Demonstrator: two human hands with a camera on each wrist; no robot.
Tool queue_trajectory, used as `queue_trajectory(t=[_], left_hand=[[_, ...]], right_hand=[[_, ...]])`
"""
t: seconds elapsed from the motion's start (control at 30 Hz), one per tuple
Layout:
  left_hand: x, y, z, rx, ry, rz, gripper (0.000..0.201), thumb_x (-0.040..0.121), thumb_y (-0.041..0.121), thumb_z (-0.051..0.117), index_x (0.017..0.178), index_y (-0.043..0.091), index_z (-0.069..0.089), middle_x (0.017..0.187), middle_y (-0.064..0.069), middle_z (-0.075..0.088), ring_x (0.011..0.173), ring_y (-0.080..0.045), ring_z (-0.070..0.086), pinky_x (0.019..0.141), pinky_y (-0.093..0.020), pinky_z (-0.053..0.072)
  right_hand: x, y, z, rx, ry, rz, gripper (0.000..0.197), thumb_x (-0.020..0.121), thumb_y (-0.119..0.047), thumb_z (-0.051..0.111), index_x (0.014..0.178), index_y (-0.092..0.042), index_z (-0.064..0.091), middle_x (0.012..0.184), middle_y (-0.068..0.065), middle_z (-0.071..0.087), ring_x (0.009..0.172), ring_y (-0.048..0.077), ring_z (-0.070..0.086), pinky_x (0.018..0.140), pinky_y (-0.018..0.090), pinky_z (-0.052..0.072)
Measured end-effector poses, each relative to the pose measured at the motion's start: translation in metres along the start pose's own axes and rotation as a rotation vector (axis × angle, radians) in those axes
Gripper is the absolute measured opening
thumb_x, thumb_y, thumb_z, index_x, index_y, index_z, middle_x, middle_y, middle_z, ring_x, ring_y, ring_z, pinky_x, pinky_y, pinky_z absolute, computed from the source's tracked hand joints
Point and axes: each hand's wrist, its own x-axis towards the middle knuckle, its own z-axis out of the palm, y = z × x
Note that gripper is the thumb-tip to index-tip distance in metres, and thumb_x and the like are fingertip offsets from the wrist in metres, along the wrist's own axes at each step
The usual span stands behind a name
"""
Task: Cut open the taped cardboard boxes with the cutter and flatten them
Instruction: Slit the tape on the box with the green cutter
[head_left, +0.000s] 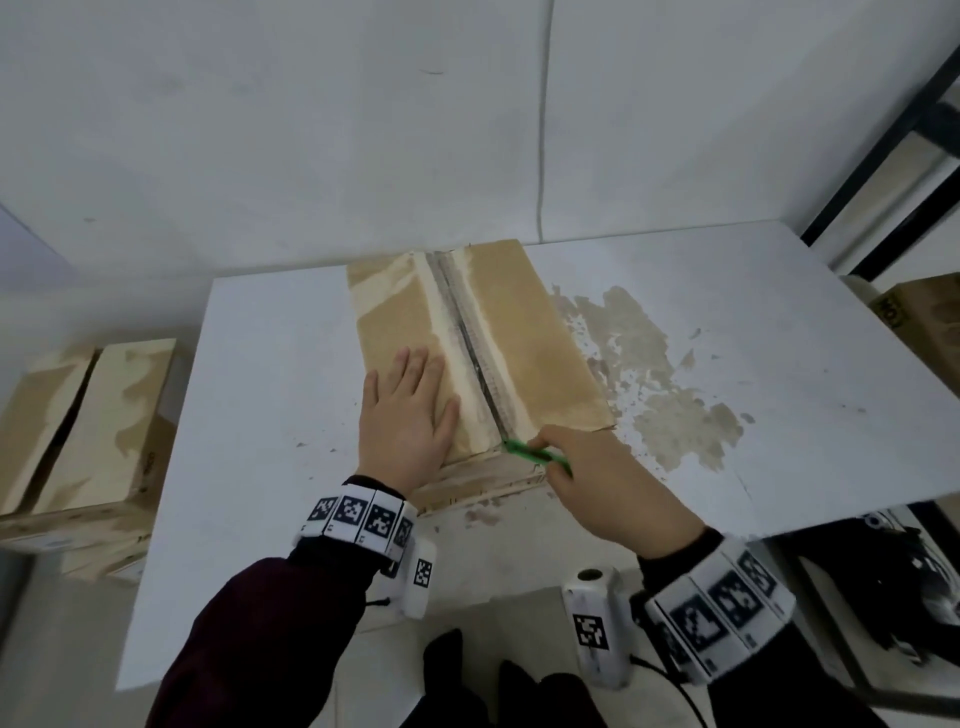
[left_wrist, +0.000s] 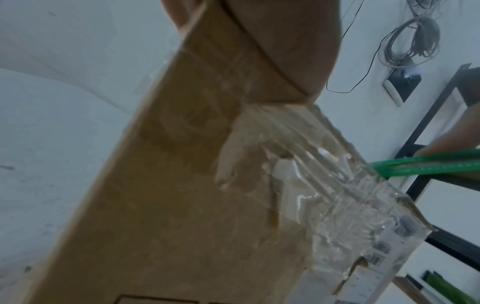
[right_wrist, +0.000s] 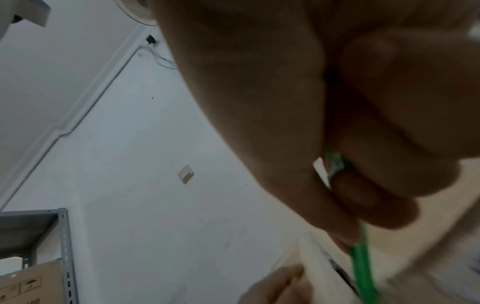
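Left hand (head_left: 405, 415) flat on the box (head_left: 524, 332), right hand (head_left: 618, 483) gripping the cutter (head_left: 535, 453) at the near end; seam (head_left: 470, 338) runs straight away from me.

No legible txt; print on side boxes (head_left: 150, 462) too blurred.

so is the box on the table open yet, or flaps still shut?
Still shut: both top flaps of the brown cardboard box lie flat, meeting at the taped seam. Whether the tape is cut, cannot tell.
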Motion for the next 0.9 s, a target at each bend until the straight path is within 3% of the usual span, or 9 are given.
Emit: queue_trajectory(t=[0.1,0.17,0.2,0.3,0.43,0.57,0.7,0.83,0.9], left_hand=[[-0.005,0.000,-0.005,-0.003,-0.004,0.277,0.061,0.098,0.055,0.010,0.139,0.029,0.046,0.150,-0.007,0.039,0.143,-0.025,0.027,0.114,-0.052,0.014],[-0.007,-0.001,-0.004,-0.013,-0.004,0.535,0.055,0.101,0.047,0.019,0.129,0.021,0.058,0.140,-0.006,0.052,0.136,-0.024,0.041,0.111,-0.047,0.026],[-0.006,-0.002,-0.004,-0.029,-0.013,0.592,0.053,0.101,0.046,0.023,0.126,0.018,0.060,0.137,-0.005,0.055,0.134,-0.023,0.044,0.110,-0.044,0.031],[-0.001,-0.002,-0.004,-0.050,-0.037,0.613,0.047,0.099,0.046,0.031,0.118,0.017,0.062,0.134,-0.005,0.056,0.132,-0.022,0.044,0.106,-0.040,0.034],[0.009,0.005,-0.002,-0.051,-0.059,0.591,0.032,0.098,0.039,0.033,0.103,0.020,0.058,0.122,-0.003,0.051,0.122,-0.023,0.040,0.098,-0.041,0.032],[0.015,0.014,0.000,-0.110,-0.052,0.536,0.032,0.097,0.037,0.032,0.094,0.016,0.056,0.112,-0.004,0.046,0.115,-0.023,0.035,0.100,-0.037,0.027],[0.016,0.016,-0.001,-0.170,-0.012,0.522,0.029,0.097,0.034,0.036,0.091,0.014,0.056,0.108,-0.004,0.048,0.110,-0.022,0.039,0.100,-0.037,0.028],[0.015,0.018,0.000,-0.184,0.017,0.535,0.024,0.096,0.030,0.041,0.090,0.013,0.058,0.106,-0.005,0.049,0.105,-0.021,0.039,0.098,-0.037,0.031],[0.016,0.018,0.001,-0.177,0.024,0.541,0.026,0.096,0.031,0.040,0.090,0.012,0.058,0.104,-0.006,0.050,0.102,-0.022,0.041,0.097,-0.037,0.031]], right_hand=[[-0.011,0.015,0.016,0.162,0.059,0.004,0.025,0.098,-0.014,0.041,0.118,-0.023,0.054,0.058,0.000,0.045,0.037,0.008,0.032,0.038,0.018,0.027],[-0.014,0.024,0.026,0.252,0.112,0.003,0.025,0.098,-0.016,0.043,0.115,-0.029,0.055,0.058,0.002,0.048,0.039,0.007,0.036,0.042,0.018,0.026],[-0.015,0.027,0.030,0.292,0.139,0.006,0.025,0.097,-0.017,0.044,0.114,-0.032,0.056,0.062,0.006,0.052,0.042,0.007,0.037,0.046,0.018,0.026],[-0.015,0.038,0.041,0.407,0.203,0.063,0.024,0.096,-0.018,0.048,0.111,-0.032,0.061,0.070,0.008,0.057,0.056,0.013,0.045,0.054,0.024,0.033],[-0.013,0.047,0.046,0.634,0.157,0.135,0.025,0.095,-0.017,0.049,0.109,-0.031,0.065,0.056,-0.007,0.042,0.044,0.004,0.034,0.045,0.014,0.027],[-0.012,0.048,0.047,0.553,0.219,0.079,0.022,0.094,-0.019,0.051,0.105,-0.032,0.064,0.047,-0.018,0.046,0.045,0.006,0.034,0.045,0.014,0.027],[-0.010,0.049,0.051,0.550,0.274,0.054,0.017,0.094,-0.022,0.054,0.104,-0.028,0.066,0.048,-0.015,0.046,0.046,0.006,0.035,0.047,0.015,0.025],[-0.014,0.046,0.054,0.590,0.250,0.060,0.018,0.095,-0.020,0.053,0.109,-0.021,0.065,0.054,-0.035,0.051,0.052,-0.010,0.049,0.048,0.007,0.033],[-0.016,0.044,0.056,0.617,0.257,0.070,0.020,0.096,-0.020,0.053,0.111,-0.020,0.065,0.056,-0.037,0.052,0.053,-0.013,0.049,0.050,0.007,0.033]])
